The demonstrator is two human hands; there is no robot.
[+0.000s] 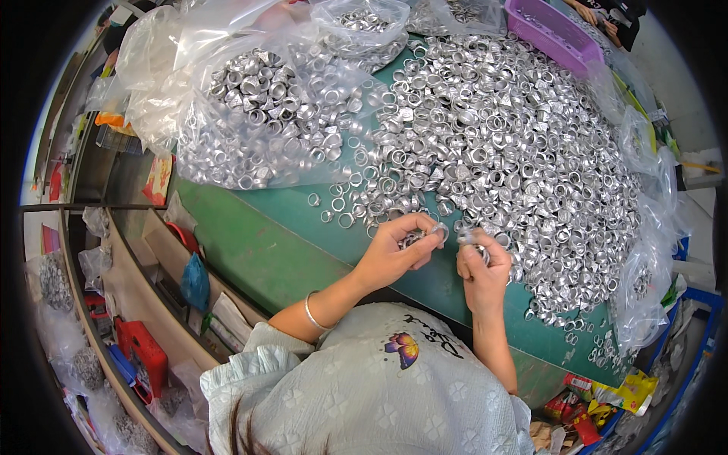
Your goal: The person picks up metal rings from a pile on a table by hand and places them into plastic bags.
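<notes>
A broad heap of silver metal rings (485, 136) covers the right half of the green table. At the heap's near edge, my left hand (402, 246) is closed, with a silver ring (440, 231) pinched at its fingertips and more rings showing inside the curled fingers. Close beside it on the right, my right hand (484, 262) is also closed around silver rings. The two hands are slightly apart. Which rings sit deep in each palm is hidden by the fingers.
A clear plastic bag (258, 121) of rings lies at the left, with another bag (360, 30) behind. A purple basket (553, 34) stands at the far right. Shelves with a red bin (140, 353) are at the left. Another person's hand (588, 14) shows at the upper right.
</notes>
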